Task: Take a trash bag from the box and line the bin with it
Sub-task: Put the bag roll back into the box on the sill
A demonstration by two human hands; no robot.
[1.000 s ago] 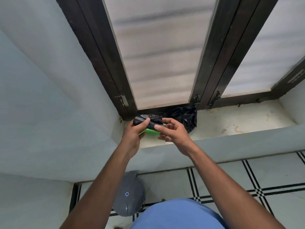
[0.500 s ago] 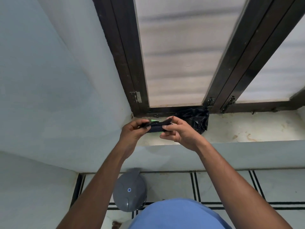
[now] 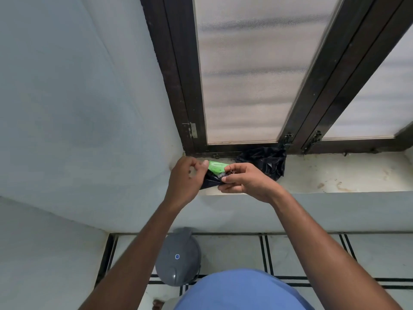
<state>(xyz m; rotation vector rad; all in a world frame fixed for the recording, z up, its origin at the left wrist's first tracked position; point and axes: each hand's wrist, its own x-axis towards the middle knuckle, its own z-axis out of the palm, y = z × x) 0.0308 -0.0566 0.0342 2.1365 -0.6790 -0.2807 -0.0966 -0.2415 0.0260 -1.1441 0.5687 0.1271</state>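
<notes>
- Both hands up at the left end of the window sill [image 3: 335,175], close together, just in front of the dark window frame [image 3: 178,86].
- Left hand [image 3: 185,177]: fingers curled, pinching the left end of the black trash bag [image 3: 210,179]. Thumb tip sits at the edge of the green pack [image 3: 216,166].
- Right hand [image 3: 243,182]: fingers [image 3: 234,167] bent, pinching the bag's right end, with the green pack's right end under the fingertips. Exact contact with the pack not resolvable.
- Trash bag: small folded black strip spanning the two hands, held above the sill's front edge. Green pack just behind and above it, between the hands.
- Second lump of crumpled black plastic [image 3: 266,162] lies on the sill against the frame, just behind the right hand.
- Grey bin [image 3: 177,258], lid shut, on the tiled floor [image 3: 301,253] below the sill, near the left wall [image 3: 67,108], between the forearms in view.
- Blue shirt [image 3: 241,289] at bottom edge.
</notes>
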